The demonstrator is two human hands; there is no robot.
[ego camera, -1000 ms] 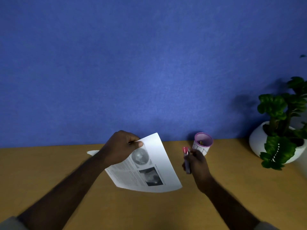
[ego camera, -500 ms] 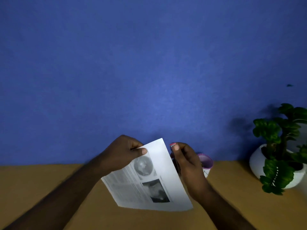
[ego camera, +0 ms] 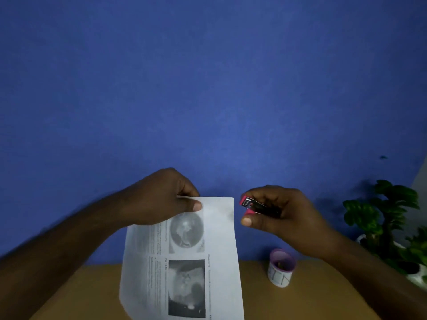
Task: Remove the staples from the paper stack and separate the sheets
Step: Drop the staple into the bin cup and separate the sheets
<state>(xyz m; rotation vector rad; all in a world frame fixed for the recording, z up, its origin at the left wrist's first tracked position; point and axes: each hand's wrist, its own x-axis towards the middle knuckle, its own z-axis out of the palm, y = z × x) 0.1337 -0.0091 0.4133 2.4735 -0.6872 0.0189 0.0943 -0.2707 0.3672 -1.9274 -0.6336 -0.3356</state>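
Paper stack [ego camera: 184,257] hangs upright in mid-air above the counter [ego camera: 323,303], printed side facing us, and the left hand [ego camera: 161,199] pinches it at the top edge, thumb flat across the front and fingers curled behind. Over on the other side, the right hand [ego camera: 279,213] grips a small pink-tipped staple remover [ego camera: 253,206], nose aimed at the upper right corner of the sheets, just beside it but not touching. No staple shows from this angle, too small or too blurred, so where it sits is a guess; that top corner looks the likely target. This looks like the lining-up step, before any prying starts.

To do it well, the left hand wants to hold close to the corner so the paper stays taut and doesn't fold away when the tool bites. The remover's tip should slide under the staple's crown squarely, then lever up gently; yank it and the corner tears. A small purple-rimmed cup [ego camera: 281,267] stands on the counter below the right hand, handy for dropped staples. A potted plant [ego camera: 390,218] sits at the far right, well apart from the action.
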